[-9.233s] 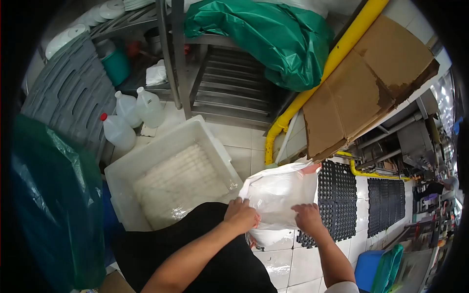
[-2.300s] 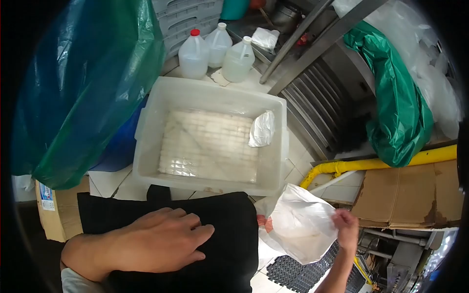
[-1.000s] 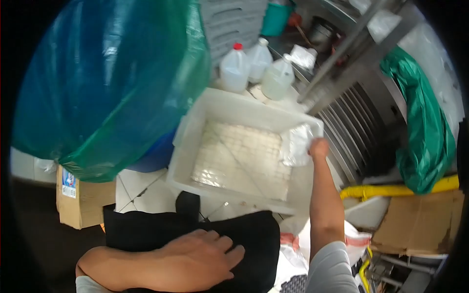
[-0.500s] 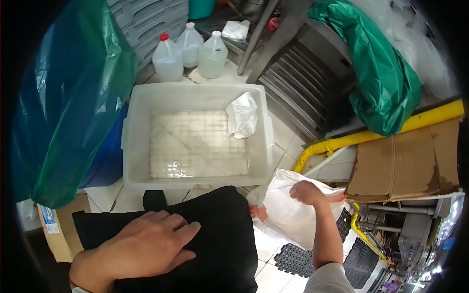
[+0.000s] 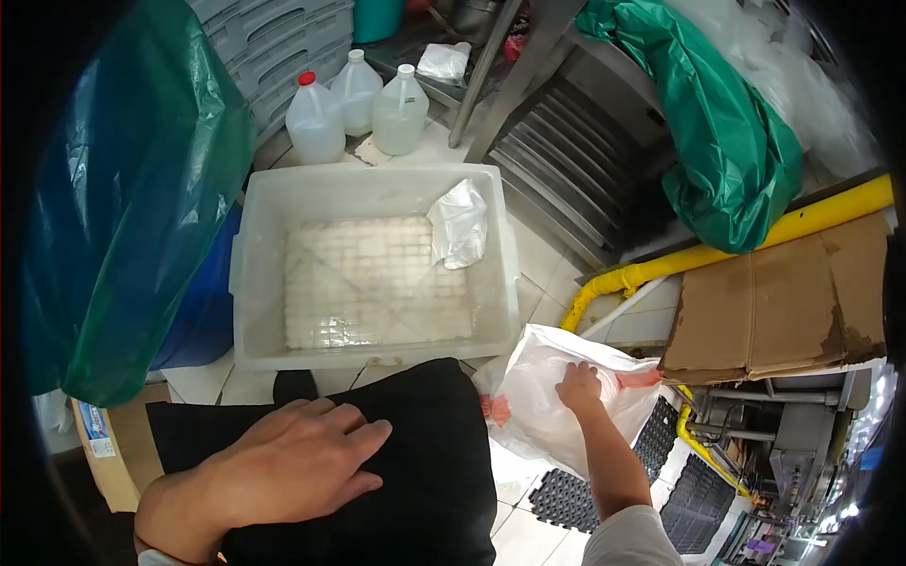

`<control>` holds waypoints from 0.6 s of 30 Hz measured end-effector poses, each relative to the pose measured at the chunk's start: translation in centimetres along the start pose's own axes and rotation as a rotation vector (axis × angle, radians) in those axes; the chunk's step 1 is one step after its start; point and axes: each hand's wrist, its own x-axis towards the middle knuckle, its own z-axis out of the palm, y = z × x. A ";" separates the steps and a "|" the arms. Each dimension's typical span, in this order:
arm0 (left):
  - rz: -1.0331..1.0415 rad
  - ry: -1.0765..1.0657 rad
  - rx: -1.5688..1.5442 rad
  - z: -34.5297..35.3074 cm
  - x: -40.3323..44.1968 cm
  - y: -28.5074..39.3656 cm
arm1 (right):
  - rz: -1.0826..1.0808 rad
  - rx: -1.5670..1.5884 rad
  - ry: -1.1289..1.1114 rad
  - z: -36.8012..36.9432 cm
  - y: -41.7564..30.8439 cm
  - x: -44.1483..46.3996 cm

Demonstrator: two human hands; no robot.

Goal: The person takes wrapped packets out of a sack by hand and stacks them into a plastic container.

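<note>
My left hand (image 5: 297, 457) lies on the black cloth (image 5: 434, 443) over my lap, thumb and fingers loosely apart, holding nothing. At the right, my right hand (image 5: 578, 387) is over the mouth of a white plastic bag (image 5: 533, 396) with red-tinted corners, its fingers stretched downward and nothing visible in them. Whether its fingertips touch the contents cannot be made out. In front of my lap sits a translucent plastic tub (image 5: 373, 360) with a wet, grid-patterned bottom. A crumpled white plastic piece (image 5: 460, 224) rests in the tub's far right corner.
Several plastic jugs (image 5: 316, 123) stand behind the tub. Green plastic bags (image 5: 170, 189) hang at the left, beside a blue container (image 5: 203, 311). A yellow pipe (image 5: 679, 261) and flattened cardboard (image 5: 769, 316) border the right. Black mats (image 5: 566, 500) cover some floor tiles.
My right hand has lowered slightly toward the white bag's mouth, its fingers now more extended than before. The bag's opening shows wider. My left hand stays on the black cloth.
</note>
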 end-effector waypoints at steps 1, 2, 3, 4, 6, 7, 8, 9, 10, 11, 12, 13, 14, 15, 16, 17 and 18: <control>-0.005 0.001 0.000 -0.1 0.0 0.0 | 0.000 -0.018 -0.043 -0.4 -0.6 0.1; -0.013 -0.018 0.012 -0.1 0.0 0.0 | -0.005 -0.018 -0.043 -0.4 -1.1 0.3; -0.020 -0.036 0.023 -0.1 0.0 0.0 | 0.016 -0.027 -0.070 -0.5 -1.4 0.4; -0.021 -0.035 0.019 0.0 0.0 0.0 | 0.039 -0.037 -0.097 -0.4 -1.5 0.6; -0.018 -0.029 0.011 0.2 -0.1 -0.2 | 0.026 -0.063 -0.083 0.3 -1.4 0.9; -0.021 -0.028 0.005 0.2 -0.1 -0.2 | 0.014 -0.085 -0.070 0.4 -1.4 0.9; -0.027 -0.024 0.006 0.1 -0.2 -0.3 | 0.011 -0.090 -0.071 0.4 -1.2 0.8; -0.032 -0.020 0.008 0.0 -0.2 -0.3 | -0.009 -0.091 -0.053 0.4 -1.0 0.8; -0.035 -0.020 0.003 -0.1 -0.3 -0.4 | -0.028 -0.092 -0.036 0.4 -0.8 0.8; -0.036 -0.019 -0.001 -0.1 -0.3 -0.4 | -0.031 -0.097 -0.038 0.3 -0.3 0.9; -0.037 -0.021 -0.005 -0.1 -0.3 -0.4 | -0.060 -0.077 -0.003 0.3 0.5 0.9; -0.038 -0.024 -0.009 -0.1 -0.3 -0.5 | -0.088 -0.054 0.032 0.0 1.0 0.7; -0.034 -0.026 -0.012 -0.1 -0.3 -0.5 | -0.090 -0.055 0.027 -0.2 1.5 0.4; -0.032 -0.027 -0.015 -0.2 -0.4 -0.5 | -0.101 0.034 0.073 -0.5 2.1 0.0; -0.034 -0.027 -0.018 -0.3 -0.4 -0.5 | -0.112 0.122 0.121 -0.9 2.3 -0.4; -0.031 -0.021 -0.022 -0.4 -0.5 -0.5 | -0.119 0.122 0.183 -0.5 2.1 -0.9; -0.028 -0.015 -0.025 -0.4 -0.5 -0.5 | -0.122 0.120 0.182 -0.1 2.1 -1.5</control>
